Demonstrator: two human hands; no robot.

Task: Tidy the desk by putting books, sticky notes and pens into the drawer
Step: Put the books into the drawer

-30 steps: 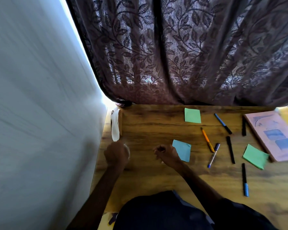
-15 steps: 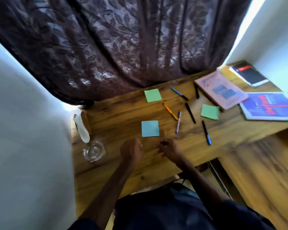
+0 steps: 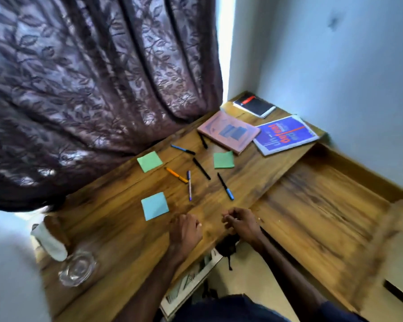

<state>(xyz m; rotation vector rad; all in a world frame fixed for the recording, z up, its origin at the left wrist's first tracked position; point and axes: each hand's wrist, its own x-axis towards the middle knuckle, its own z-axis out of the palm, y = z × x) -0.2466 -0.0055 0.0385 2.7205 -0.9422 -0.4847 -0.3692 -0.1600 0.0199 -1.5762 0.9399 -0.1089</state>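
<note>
The left hand (image 3: 186,231) and right hand (image 3: 242,223) rest on the desk (image 3: 126,240) by its front edge, both with fingers curled in and nothing visible in them.

Bare wood separates the hands from six pens:
- The blue-capped pen (image 3: 225,186) slants with its cap toward the right hand.
- The purple pen (image 3: 189,188) lies nearly straight away from the person.
- The orange pen (image 3: 176,175) slants to meet the purple pen's far end.
- Two black pens (image 3: 201,168) (image 3: 203,140) and a blue-black pen (image 3: 183,149) lie farther off.

There are three sticky pads: blue (image 3: 154,206) just beyond the left hand, and two green (image 3: 149,161) (image 3: 223,160).

Three books lie toward the far right corner: pink (image 3: 229,132), blue (image 3: 286,135) and black (image 3: 254,106).

The desk's right end drops to a lower wooden surface (image 3: 312,205).
</note>
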